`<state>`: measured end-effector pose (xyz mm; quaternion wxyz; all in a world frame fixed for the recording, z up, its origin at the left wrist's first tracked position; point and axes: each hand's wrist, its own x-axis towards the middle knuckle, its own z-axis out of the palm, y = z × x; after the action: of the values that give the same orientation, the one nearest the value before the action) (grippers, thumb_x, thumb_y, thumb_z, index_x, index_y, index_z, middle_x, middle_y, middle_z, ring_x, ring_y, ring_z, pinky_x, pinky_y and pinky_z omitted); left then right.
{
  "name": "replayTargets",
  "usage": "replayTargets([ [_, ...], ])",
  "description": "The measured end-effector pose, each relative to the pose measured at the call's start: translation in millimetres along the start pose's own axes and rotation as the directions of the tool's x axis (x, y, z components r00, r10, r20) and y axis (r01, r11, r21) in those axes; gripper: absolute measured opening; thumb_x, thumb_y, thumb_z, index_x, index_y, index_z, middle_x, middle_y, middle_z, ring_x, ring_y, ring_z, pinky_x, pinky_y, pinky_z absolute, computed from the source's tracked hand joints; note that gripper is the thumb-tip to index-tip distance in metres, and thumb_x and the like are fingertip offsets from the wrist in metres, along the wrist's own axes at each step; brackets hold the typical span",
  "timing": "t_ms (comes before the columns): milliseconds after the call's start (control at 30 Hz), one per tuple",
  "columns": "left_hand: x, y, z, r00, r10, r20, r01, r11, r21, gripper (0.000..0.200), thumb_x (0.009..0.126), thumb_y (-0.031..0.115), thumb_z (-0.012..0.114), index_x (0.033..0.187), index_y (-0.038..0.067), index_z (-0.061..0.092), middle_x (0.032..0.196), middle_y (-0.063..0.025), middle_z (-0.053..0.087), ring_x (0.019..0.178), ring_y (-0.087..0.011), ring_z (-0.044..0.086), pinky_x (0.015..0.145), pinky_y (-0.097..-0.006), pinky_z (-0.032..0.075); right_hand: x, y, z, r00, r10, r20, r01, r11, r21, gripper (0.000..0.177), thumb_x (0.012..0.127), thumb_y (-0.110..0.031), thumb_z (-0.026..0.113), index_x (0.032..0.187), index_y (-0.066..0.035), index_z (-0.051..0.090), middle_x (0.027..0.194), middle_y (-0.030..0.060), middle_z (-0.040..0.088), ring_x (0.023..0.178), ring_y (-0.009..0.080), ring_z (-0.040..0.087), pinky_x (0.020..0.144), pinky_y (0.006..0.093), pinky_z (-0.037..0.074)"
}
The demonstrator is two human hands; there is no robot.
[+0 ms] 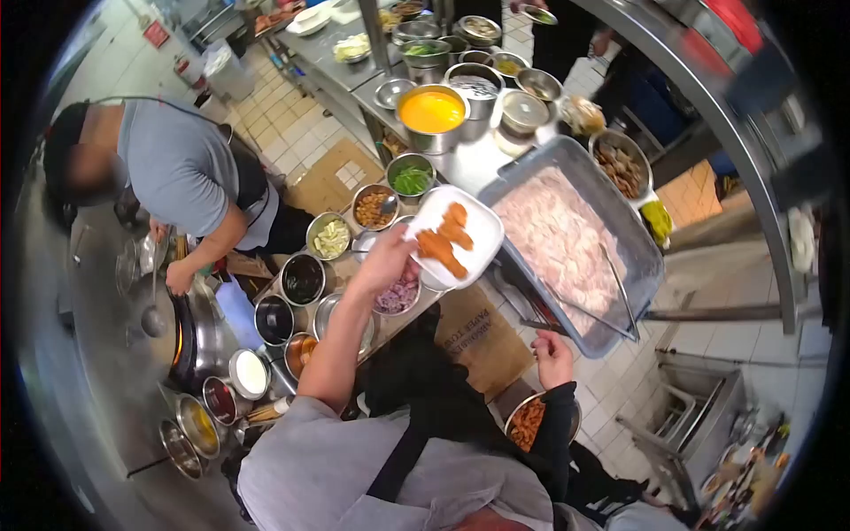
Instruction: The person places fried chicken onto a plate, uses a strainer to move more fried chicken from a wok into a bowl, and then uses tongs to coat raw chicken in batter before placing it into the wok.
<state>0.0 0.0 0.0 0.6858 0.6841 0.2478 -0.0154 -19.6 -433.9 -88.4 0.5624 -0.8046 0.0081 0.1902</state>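
L hand (388, 261) is clamped on edge of white plate (481, 241) w/ fried pieces (441, 248), held just left of big tray (645, 265). R hand (553, 354) is below tray's corner; cannot tell its grip.

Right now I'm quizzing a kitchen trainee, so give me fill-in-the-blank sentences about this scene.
1. The left hand holds a ____ plate of fried pieces.
2. Metal ____ lie in the big tray of pale meat.
3. The small bowl behind the plate holds ____ vegetables.
Missing words: white; tongs; green.
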Motion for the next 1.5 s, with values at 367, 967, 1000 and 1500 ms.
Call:
replayTargets([
  [367,266,-54,-230,0.917,0.062,-0.394,-0.14,0.975,-0.173,0.028,0.096,0.004,0.042,0.117,-0.011,0.054,0.073,-0.0121,0.063,0.052,-0.0163,0.059,0.046,-0.0298,0.05,126,-140,198,0.888,-0.154,0.434,0.303,0.905,-0.299,0.02,0.097,-0.017,0.063,0.111,-0.002,0.07,0.088,0.0146,0.072,0.079,0.0258,0.07,0.074,0.0369,0.055],
  [967,386,-80,-326,0.789,-0.185,-0.586,-0.031,0.94,-0.339,0.042,0.091,-0.003,0.036,0.128,-0.002,0.057,0.093,-0.0141,0.067,0.065,-0.0159,0.066,0.05,-0.0271,0.055,559,-246,569,0.899,0.361,0.249,-0.397,0.429,0.812,0.037,0.101,-0.037,0.059,0.082,-0.009,0.047,0.063,0.003,0.044,0.043,0.0124,0.039,0.036,0.0266,0.026],
  [1000,390,-79,-328,0.795,-0.187,-0.577,-0.029,0.938,-0.344,0.042,0.091,-0.003,0.036,0.128,-0.002,0.056,0.093,-0.0139,0.067,0.065,-0.0161,0.066,0.05,-0.0273,0.055,576,-235,578,0.912,0.371,0.176,-0.345,0.461,0.817,0.036,0.099,-0.034,0.058,0.077,-0.008,0.046,0.057,0.004,0.044,0.039,0.0149,0.038,0.035,0.0288,0.026],
  [1500,470,-46,-285,0.844,-0.079,-0.531,-0.069,0.965,-0.253,0.032,0.095,-0.001,0.037,0.118,-0.016,0.052,0.082,-0.0182,0.067,0.057,-0.0191,0.065,0.046,-0.0302,0.056,302,-188,409,0.685,0.291,0.668,-0.716,0.438,0.544,0.026,0.1,-0.024,0.06,0.079,-0.012,0.049,0.062,0.0004,0.046,0.042,0.0084,0.034,0.037,0.0252,0.022],
])
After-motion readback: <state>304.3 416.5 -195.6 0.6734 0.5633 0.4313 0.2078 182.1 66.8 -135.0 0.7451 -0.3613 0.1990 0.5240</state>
